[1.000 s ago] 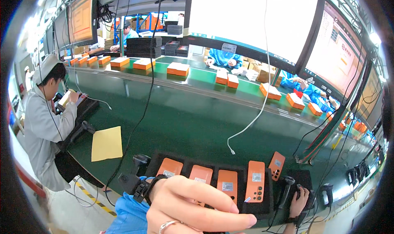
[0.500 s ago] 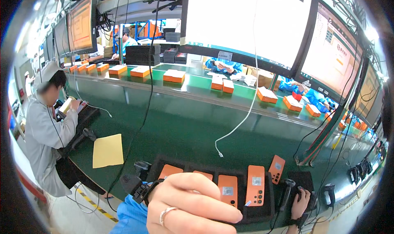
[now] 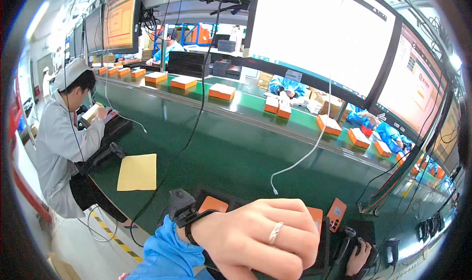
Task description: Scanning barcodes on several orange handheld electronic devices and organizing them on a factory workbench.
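My left hand [image 3: 268,235], with a ring and a black wrist strap carrying a small device, fills the lower middle. Its fingers curl downward over a black tray [image 3: 324,245], and their tips are hidden, so what they hold cannot be made out. Orange phones [image 3: 214,205] lie in the tray, mostly covered by the hand. Another orange phone [image 3: 336,214] rests tilted just beyond the tray's right end. Further right, my right hand [image 3: 361,255] is bent over a dark rounded object [image 3: 373,253], its fingers on top. A black handheld scanner [image 3: 347,235] stands between tray and right hand.
A yellow sheet [image 3: 137,172] lies left on the green bench. A white cable [image 3: 295,169] and black cables hang down. Monitors [image 3: 319,39] stand above a line of orange-and-white boxes [image 3: 222,91]. A co-worker [image 3: 66,137] sits at left; another scanner [image 3: 392,250] is at right.
My left hand has moved right and its fingers have curled in more, covering more of the phones. The view has shifted, moving the background rightward. My right hand stays by the dark object.
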A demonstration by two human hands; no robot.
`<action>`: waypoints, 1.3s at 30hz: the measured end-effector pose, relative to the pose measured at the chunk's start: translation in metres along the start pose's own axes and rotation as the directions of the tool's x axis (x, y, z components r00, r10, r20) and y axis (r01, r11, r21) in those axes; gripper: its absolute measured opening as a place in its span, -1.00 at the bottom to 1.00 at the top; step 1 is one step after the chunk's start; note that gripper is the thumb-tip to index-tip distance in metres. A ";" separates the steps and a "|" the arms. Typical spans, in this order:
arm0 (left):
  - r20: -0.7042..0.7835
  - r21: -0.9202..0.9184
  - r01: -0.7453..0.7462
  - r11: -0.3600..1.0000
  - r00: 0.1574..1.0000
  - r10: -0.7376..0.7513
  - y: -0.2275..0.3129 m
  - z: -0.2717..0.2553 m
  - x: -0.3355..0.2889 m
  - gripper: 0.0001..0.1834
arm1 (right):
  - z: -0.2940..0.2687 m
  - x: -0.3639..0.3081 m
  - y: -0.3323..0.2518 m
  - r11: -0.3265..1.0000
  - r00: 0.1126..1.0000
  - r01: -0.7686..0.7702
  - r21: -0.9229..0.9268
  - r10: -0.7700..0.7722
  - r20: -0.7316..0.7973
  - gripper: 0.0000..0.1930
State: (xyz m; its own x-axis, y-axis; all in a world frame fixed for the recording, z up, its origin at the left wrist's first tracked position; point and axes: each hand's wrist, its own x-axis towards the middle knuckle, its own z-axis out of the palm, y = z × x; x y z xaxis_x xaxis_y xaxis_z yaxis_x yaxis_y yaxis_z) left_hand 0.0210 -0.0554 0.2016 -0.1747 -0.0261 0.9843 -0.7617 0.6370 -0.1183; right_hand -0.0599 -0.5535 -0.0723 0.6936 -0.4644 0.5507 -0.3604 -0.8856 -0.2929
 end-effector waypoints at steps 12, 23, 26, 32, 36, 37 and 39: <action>0.296 0.118 0.240 0.963 0.918 -0.265 0.013 -0.028 0.008 -0.57 | -0.004 0.000 -0.005 0.999 0.999 0.036 0.007 -0.036 0.003 -0.70; 0.247 0.136 0.188 0.973 0.945 -0.217 0.005 -0.025 0.003 -0.50 | -0.005 0.001 -0.006 0.999 0.999 0.039 -0.019 -0.040 -0.012 -0.70; 0.252 0.152 0.166 0.974 0.947 -0.200 0.008 -0.025 0.005 -0.50 | -0.006 0.002 -0.004 0.996 0.996 0.086 -0.005 -0.086 -0.034 -0.69; 0.257 0.095 0.129 0.987 0.955 -0.149 0.014 -0.028 0.015 -0.50 | -0.031 0.002 -0.041 0.982 0.983 0.183 0.040 -0.183 -0.014 -0.63; 0.162 -0.024 -0.021 0.999 0.986 0.025 -0.004 -0.025 0.011 -0.36 | -0.034 -0.001 -0.031 0.986 0.987 0.163 0.027 -0.163 -0.011 -0.69; -0.169 0.003 -0.270 0.963 0.949 0.267 -0.019 -0.001 0.018 -0.34 | -0.035 -0.002 -0.030 0.982 0.982 0.187 0.006 -0.187 -0.031 -0.70; 0.254 0.059 0.073 0.996 0.963 -0.086 0.005 -0.037 0.008 -0.47 | -0.037 0.002 -0.032 0.978 0.977 0.207 -0.025 -0.208 -0.048 -0.71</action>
State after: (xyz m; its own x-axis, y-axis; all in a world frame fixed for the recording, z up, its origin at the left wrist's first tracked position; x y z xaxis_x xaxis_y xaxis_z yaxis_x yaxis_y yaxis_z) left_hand 0.0391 -0.0237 0.2136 -0.2614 -0.2760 0.9249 -0.8079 0.5869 -0.0533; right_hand -0.0702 -0.5262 -0.0325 0.7228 -0.2700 0.6361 -0.2247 -0.9623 -0.1532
